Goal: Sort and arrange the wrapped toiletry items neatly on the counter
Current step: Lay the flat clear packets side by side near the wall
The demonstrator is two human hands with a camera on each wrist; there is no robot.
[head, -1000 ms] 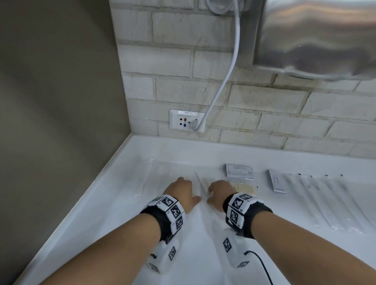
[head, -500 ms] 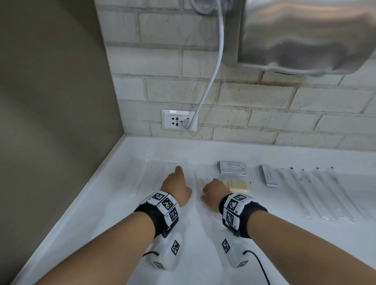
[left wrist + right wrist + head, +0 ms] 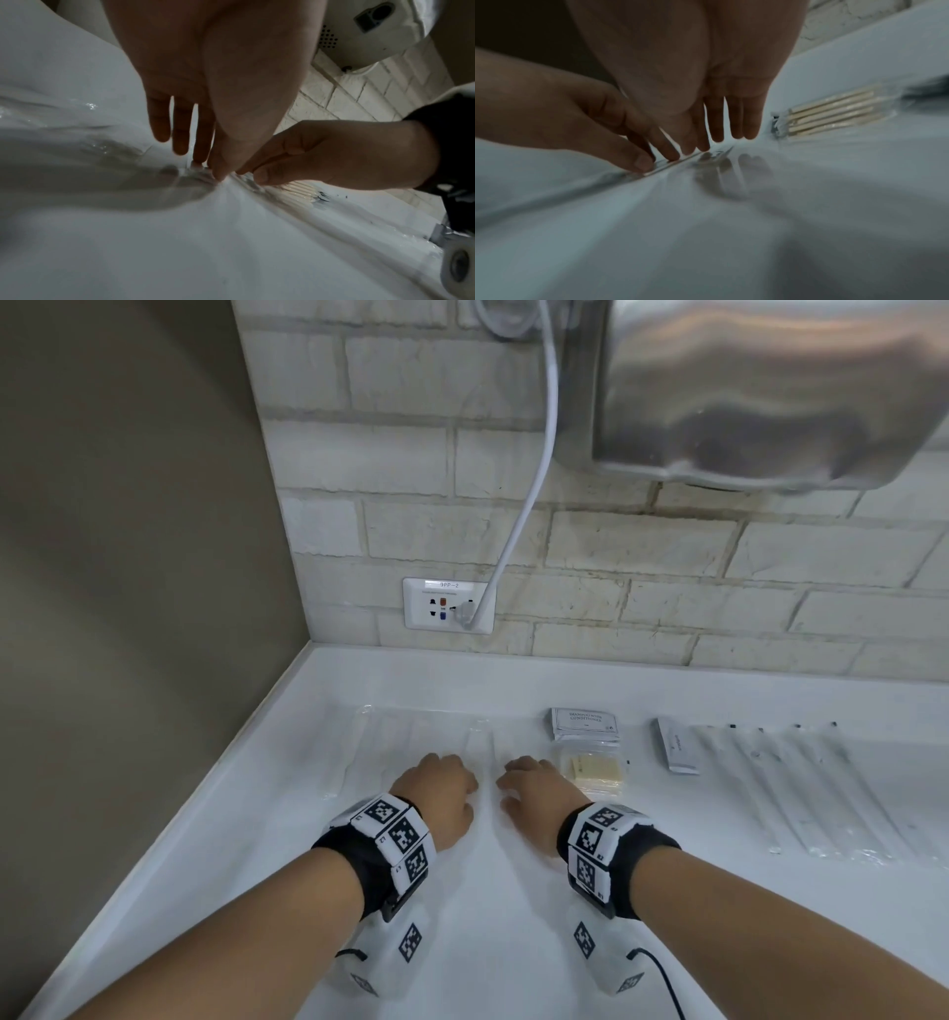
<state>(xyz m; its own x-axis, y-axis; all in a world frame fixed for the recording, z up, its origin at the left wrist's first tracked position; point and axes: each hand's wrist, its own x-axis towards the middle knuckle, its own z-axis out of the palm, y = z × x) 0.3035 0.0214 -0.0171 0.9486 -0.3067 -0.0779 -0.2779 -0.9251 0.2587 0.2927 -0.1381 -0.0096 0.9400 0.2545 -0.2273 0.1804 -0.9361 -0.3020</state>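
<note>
clear film sleeve (image 3: 480,738) between left grip (image 3: 436,796) and right grip (image 3: 539,796): likely light, slippery, flimsy; both grips loose, fingertips pressing it; best pinched at ends.

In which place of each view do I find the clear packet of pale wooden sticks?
Head: the stick packet lies right of centre, just right of the right hand.
Left wrist: right of centre, directly under the right hand.
Right wrist: upper right, past the right hand.
Shared landmark: the right hand, next to the packet everywhere.
</note>
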